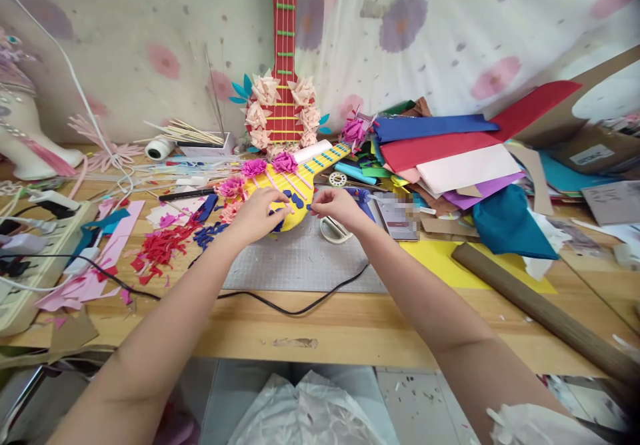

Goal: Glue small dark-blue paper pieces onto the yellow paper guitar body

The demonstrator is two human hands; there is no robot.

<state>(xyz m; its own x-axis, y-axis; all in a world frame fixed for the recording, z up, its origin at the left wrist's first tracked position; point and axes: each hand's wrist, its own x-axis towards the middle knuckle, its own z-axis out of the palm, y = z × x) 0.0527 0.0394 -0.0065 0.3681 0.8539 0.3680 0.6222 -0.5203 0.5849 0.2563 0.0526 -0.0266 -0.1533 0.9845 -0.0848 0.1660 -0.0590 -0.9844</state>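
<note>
A small yellow craft guitar (pixel 299 217) lies tilted on the grey cutting mat (pixel 300 265), trimmed with pink paper flowers (pixel 255 167) and dark blue paper pieces (pixel 297 200). My left hand (pixel 260 213) rests at the body's lower left, thumb and forefinger apart beside the blue pieces. At the body's right edge, my right hand (pixel 334 206) has its fingertips pinched together on a small dark blue paper piece (pixel 309 208). A roll of tape (pixel 334 232) lies just below the right hand.
A red craft guitar (pixel 284 38) leans on the curtain behind. Red paper scraps (pixel 165 248) lie left; stacked coloured sheets (pixel 445 152) and a phone (pixel 395 217) lie right. A black cable (pixel 290 313) crosses the front; a brown roll (pixel 525 298) lies at right.
</note>
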